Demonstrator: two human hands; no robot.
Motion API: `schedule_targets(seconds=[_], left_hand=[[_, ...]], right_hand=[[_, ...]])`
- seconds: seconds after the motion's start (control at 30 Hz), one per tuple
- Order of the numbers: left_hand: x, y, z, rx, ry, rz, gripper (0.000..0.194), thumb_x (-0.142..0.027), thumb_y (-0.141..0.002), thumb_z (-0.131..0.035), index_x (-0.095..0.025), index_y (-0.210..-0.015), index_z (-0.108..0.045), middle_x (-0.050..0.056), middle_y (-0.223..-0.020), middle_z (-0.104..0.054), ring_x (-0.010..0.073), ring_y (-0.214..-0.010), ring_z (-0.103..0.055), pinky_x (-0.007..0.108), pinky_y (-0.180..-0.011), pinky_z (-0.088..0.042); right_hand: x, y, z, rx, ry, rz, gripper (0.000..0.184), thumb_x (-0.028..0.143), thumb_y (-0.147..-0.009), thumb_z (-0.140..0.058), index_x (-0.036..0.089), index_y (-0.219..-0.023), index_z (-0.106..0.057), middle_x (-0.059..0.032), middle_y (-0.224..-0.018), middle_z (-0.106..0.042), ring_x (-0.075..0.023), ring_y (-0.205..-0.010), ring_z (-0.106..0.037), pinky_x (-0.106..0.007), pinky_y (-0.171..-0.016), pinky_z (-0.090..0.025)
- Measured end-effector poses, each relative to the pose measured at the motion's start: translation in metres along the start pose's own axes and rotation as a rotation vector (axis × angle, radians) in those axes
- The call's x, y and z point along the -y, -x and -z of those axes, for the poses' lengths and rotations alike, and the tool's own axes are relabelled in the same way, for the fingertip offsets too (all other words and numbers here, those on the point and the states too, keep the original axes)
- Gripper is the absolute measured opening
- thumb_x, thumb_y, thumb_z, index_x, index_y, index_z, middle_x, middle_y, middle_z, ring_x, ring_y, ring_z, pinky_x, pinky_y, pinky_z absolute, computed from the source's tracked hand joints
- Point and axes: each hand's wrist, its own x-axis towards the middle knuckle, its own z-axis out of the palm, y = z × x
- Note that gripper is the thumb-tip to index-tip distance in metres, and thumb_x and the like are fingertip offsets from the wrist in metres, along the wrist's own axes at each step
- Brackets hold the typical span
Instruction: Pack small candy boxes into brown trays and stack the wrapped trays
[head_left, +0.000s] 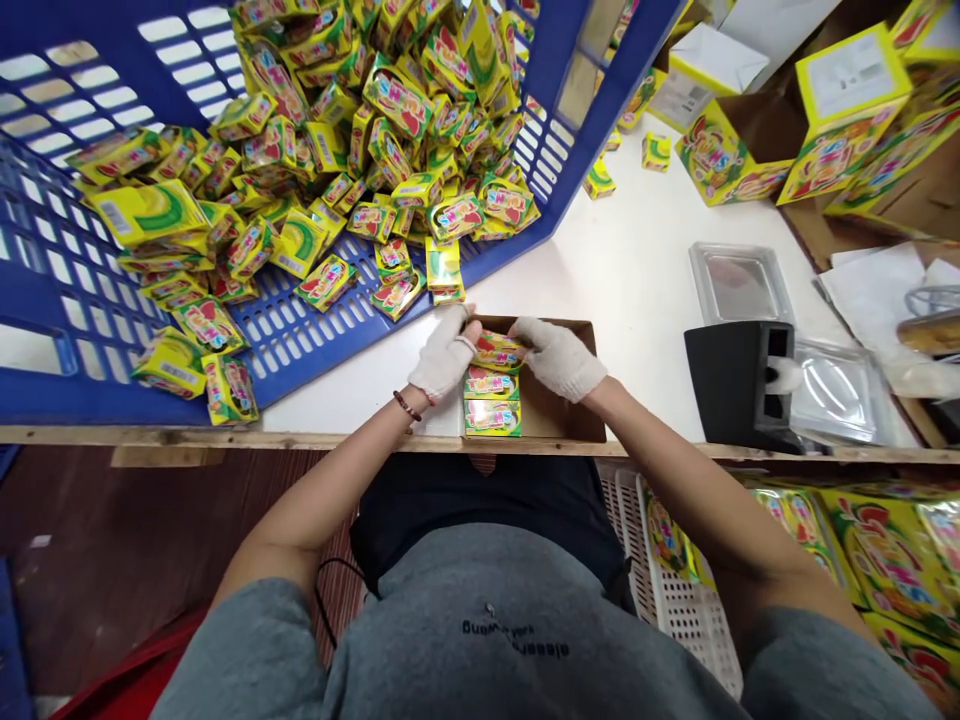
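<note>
A long white table (630,215) with a wooden edge (375,440) stood in front of the person. A big blue basket (300,330) with many holes in its sides took up the left part of the table. A huge pile of little yellow boxes (375,150) filled it, and the boxes were bright with red and green pictures. At the top right, big yellow cartons (847,110) sat open on brown cardboard. A black stand (739,385) and a clear plastic tray (832,390) were on the right side of the table. Down below the table, a white crate (679,610) stood by some big yellow packs (892,560).

Right by the table edge lay a flat brown cardboard box (559,400). Three little boxes sat in a row inside it, at its left side. The person wore white cloth gloves. The left hand (444,352) and the right hand (559,358) were both closed around the far little box (495,351), one at each end, gripping it. The two nearer little boxes (491,400) lay just below it, and no hand touched them. A thin bead bracelet (406,405) sat on the left wrist.
</note>
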Motion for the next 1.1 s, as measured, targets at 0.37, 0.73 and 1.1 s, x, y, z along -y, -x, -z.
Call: schedule_targets(seconds=[0.37, 0.73, 1.1], left_hand=[[-0.001, 0.008, -0.003, -0.021, -0.125, -0.068, 0.045, -0.033, -0.100, -0.056, -0.021, -0.144, -0.058, 0.011, -0.142, -0.067, 0.0276, -0.134, -0.062, 0.047, -0.118, -0.049], [-0.057, 0.076, -0.014, 0.466, -0.687, -0.439, 0.054, -0.063, -0.099, -0.053, -0.024, -0.067, -0.072, 0.011, -0.060, -0.065, 0.0327, -0.077, -0.069, 0.067, -0.114, -0.039], [-0.035, 0.039, 0.035, 0.125, -0.587, -0.508, 0.031, -0.045, -0.103, -0.049, -0.020, -0.099, -0.069, 0.011, -0.101, -0.069, 0.0272, -0.097, -0.065, 0.046, -0.092, -0.055]], right_hand=[[0.032, 0.011, -0.022, 0.168, 0.450, -0.038, 0.062, 0.028, -0.102, -0.054, 0.023, -0.163, -0.043, -0.0189, -0.146, -0.053, -0.0297, -0.112, -0.065, -0.037, -0.087, -0.055], [0.032, 0.011, -0.025, 0.196, 0.540, -0.031, 0.042, 0.027, -0.107, -0.041, 0.016, -0.138, -0.067, -0.0226, -0.144, -0.054, -0.0314, -0.107, -0.062, -0.040, -0.082, -0.050], [0.003, 0.022, -0.025, 0.090, 0.070, -0.254, 0.021, 0.019, -0.092, -0.058, 0.019, -0.111, -0.067, -0.0109, -0.100, -0.073, -0.0250, -0.088, -0.067, -0.034, -0.077, -0.053]])
